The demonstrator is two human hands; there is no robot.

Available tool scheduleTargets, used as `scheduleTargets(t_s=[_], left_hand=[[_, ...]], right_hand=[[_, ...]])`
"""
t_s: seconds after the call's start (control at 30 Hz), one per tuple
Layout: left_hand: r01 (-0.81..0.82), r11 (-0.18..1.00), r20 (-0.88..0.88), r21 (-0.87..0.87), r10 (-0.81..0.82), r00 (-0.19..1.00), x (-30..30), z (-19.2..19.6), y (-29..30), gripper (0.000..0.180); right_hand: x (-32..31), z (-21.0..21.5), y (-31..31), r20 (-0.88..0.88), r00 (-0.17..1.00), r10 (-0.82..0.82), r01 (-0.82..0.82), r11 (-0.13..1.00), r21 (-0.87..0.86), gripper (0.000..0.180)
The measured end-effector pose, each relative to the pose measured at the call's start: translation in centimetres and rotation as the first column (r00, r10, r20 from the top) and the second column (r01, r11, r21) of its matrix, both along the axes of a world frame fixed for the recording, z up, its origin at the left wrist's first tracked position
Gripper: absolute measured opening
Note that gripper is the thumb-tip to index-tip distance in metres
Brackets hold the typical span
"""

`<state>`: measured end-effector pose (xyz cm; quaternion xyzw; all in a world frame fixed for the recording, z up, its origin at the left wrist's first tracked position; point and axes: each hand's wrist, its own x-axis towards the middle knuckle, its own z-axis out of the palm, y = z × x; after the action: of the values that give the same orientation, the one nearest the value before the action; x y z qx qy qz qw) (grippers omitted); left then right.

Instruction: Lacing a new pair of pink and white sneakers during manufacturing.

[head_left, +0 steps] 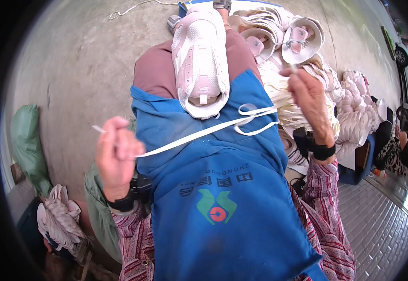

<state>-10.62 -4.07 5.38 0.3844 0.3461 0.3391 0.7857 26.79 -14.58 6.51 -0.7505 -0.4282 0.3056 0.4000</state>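
Observation:
A white and pale pink shoe upper (203, 70) lies on my lap, its heel opening toward me. My left hand (117, 152) is closed on a flat white shoelace (185, 140), and a short end sticks out past its fingers. From there the lace runs across the blue apron (213, 164) and curls into loops below the heel, on the right. My right hand (307, 96) is raised beside the upper, fingers pinched, with a blurred white lace end at the fingertips. Whether both ends belong to one lace, I cannot tell.
A bundle of cream laces (283, 89) lies right of my lap. Stacked shoe uppers (302, 40) stand beyond it, with more uppers (353, 103) farther right. A green sack (28, 145) and another bundle of uppers (61, 218) are at left. A loose cord (138, 5) lies on the floor.

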Motion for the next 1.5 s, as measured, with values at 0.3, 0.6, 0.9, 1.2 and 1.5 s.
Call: scheduleTargets(t_s=[0.3, 0.6, 0.9, 1.2, 1.5], left_hand=[[0.241, 0.964, -0.396, -0.110, -0.265, 0.879, 5.0, -1.2, 0.0, 0.026], [0.379, 0.874, -0.404, -0.303, -0.478, 0.780, 8.7, -4.6, -0.6, 0.037], [0.308, 0.875, -0.309, -0.373, -0.430, 0.848, 9.0, -5.8, 2.0, 0.034], [0.396, 0.837, -0.308, -0.377, -0.516, 0.799, 8.6, -4.2, 2.7, 0.030], [0.228, 0.958, -0.437, -0.173, -0.282, 0.854, 8.6, -1.8, 5.2, 0.028]], right_hand=[[-6.6, -6.3, 6.1, 0.374, 0.904, 0.207, -0.276, 0.951, 0.140, 0.035], [-8.0, -7.7, 5.5, 0.442, 0.834, 0.330, -0.296, 0.944, -0.145, 0.043], [-6.4, -6.7, 6.2, 0.386, 0.861, 0.332, -0.313, 0.943, -0.112, 0.033], [-5.7, -5.8, 6.6, 0.245, 0.896, 0.371, -0.346, 0.927, -0.142, 0.033], [-2.9, -5.2, 9.3, 0.307, 0.914, 0.264, -0.319, 0.936, 0.145, 0.014]])
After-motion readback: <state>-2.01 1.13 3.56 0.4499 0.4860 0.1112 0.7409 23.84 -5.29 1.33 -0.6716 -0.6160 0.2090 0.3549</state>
